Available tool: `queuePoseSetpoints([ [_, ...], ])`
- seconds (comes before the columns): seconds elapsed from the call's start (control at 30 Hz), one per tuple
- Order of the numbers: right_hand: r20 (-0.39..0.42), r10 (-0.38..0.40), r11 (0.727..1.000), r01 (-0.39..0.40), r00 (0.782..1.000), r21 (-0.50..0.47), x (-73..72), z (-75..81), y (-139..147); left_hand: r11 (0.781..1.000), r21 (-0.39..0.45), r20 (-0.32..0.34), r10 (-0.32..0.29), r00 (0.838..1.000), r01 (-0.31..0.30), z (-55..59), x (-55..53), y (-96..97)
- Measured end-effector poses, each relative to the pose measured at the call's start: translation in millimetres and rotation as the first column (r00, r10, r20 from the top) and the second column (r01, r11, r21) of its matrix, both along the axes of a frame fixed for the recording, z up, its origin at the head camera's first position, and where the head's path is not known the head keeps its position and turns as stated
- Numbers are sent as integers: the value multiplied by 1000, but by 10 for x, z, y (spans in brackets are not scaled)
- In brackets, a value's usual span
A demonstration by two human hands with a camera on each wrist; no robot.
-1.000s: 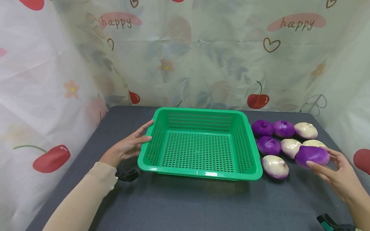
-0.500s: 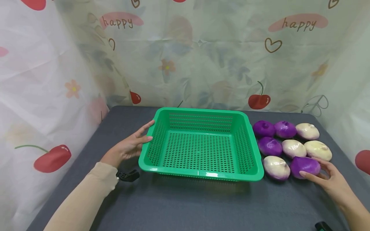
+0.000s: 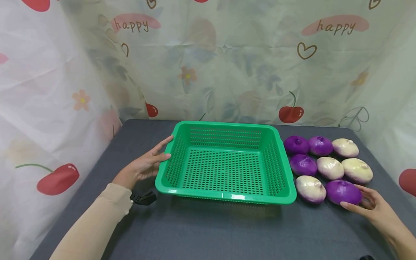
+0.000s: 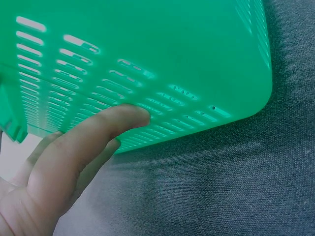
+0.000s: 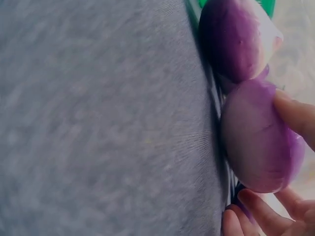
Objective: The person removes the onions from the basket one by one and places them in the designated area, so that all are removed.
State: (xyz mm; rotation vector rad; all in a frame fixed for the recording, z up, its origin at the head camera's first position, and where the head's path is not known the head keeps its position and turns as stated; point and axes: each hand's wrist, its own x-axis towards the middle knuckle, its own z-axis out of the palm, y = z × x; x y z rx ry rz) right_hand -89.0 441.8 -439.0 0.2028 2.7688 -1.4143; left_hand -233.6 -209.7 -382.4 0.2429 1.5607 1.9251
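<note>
In the head view a purple-and-white turnip point(image 3: 343, 192) lies at the near right of a group of turnips, purple side up. My right hand point(image 3: 378, 209) holds it from the right. The right wrist view shows the thumb on one side of this turnip point(image 5: 261, 137) and the fingers point(image 5: 266, 211) at its lower end. A green plastic basket point(image 3: 224, 198) with slotted walls stands in the middle. My left hand point(image 3: 146, 164) grips its left rim, thumb on top; in the left wrist view, bent fingers point(image 4: 98, 130) lie against the slotted outer wall.
More turnips sit in rows right of the basket, some purple side up like one point(image 3: 303, 165), others white side up like another point(image 3: 311, 189). A dark grey cloth point(image 3: 208, 231) covers the table. Behind hangs a printed curtain point(image 3: 224, 72).
My right hand has brought the purple-topped turnip down and toward me, from over the pale turnip at the right to the front row. My left hand and the basket have stayed in place.
</note>
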Motion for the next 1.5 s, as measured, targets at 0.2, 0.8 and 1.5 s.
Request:
queuePoseSetpoints([
  [0.2,-29,20,1000,-20,999,5,-2,-24,-15,1000,10,-1,-3,1000,3,-11,-3,-11],
  [0.8,20,33,997,-34,999,64,-30,38,-38,1000,-2,13,16,1000,-16,-1,2,-7],
  [1.5,198,32,995,-51,980,90,-95,109,-16,1000,6,-5,5,1000,-4,-6,10,-7],
])
